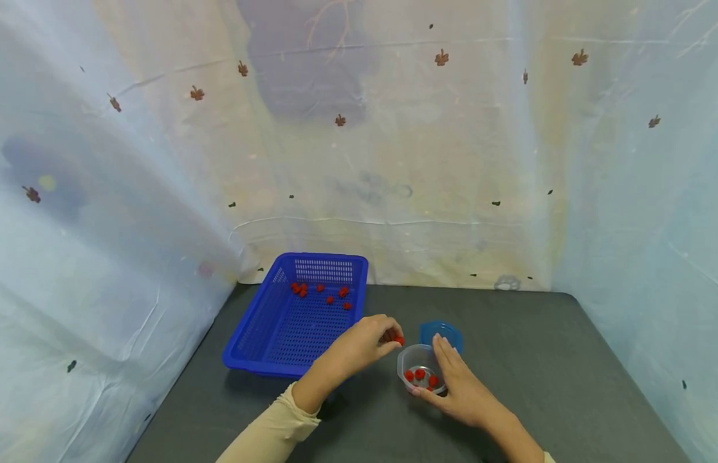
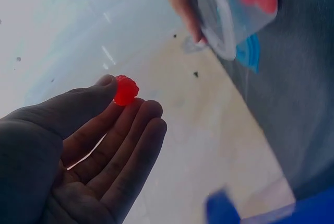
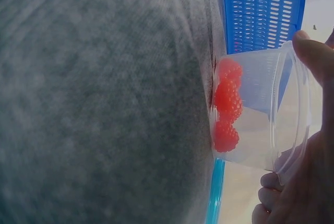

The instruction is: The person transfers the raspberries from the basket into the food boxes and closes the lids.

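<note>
My left hand [image 1: 361, 346] pinches a red raspberry [image 2: 126, 90] between thumb and fingertips, just left of a clear plastic container [image 1: 406, 357]. With thumb and fingers on opposite sides of its rim, my right hand [image 1: 462, 391] holds that container upright on the table. Several raspberries [image 3: 228, 98] lie on the container's bottom, seen through its wall in the right wrist view. Behind the container lies a blue lid [image 1: 446, 329], partly covered by the container and the right fingers.
A blue perforated basket [image 1: 234, 354] stands on the left of the dark table [image 1: 544, 360], with several raspberries [image 1: 330, 300] towards its back. A pale patterned sheet [image 1: 394, 161] hangs behind the table and along both sides.
</note>
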A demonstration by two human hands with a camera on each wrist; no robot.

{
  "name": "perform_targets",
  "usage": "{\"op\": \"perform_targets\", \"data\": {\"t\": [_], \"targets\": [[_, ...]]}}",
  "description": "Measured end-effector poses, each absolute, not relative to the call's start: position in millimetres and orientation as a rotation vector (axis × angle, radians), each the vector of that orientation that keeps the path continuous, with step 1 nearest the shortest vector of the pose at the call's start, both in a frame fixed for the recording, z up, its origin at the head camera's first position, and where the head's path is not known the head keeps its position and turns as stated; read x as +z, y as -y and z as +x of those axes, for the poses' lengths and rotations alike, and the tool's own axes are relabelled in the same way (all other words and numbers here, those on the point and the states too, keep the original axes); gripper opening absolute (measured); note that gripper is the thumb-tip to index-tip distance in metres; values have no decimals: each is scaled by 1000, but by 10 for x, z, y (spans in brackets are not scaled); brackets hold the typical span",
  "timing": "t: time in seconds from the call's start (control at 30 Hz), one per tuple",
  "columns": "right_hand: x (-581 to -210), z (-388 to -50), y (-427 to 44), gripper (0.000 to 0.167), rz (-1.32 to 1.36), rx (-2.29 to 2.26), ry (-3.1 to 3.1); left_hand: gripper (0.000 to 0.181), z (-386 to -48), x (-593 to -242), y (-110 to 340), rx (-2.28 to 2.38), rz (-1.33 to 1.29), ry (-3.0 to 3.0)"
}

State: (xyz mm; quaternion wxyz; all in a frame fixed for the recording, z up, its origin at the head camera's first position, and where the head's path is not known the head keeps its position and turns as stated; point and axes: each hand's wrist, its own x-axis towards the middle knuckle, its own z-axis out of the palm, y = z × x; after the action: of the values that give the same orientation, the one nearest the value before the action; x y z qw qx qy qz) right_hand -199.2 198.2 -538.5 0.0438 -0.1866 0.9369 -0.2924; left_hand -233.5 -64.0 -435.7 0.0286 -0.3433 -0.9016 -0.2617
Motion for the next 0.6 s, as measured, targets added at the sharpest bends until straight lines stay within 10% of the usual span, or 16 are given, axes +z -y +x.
{"op": "perform_targets", "data": {"t": [0.6], "targets": [[-5371, -1978, -1990, 119, -615, -874, -2888, 12, -2302, -4731, 389, -816, -1077, 2823]]}}
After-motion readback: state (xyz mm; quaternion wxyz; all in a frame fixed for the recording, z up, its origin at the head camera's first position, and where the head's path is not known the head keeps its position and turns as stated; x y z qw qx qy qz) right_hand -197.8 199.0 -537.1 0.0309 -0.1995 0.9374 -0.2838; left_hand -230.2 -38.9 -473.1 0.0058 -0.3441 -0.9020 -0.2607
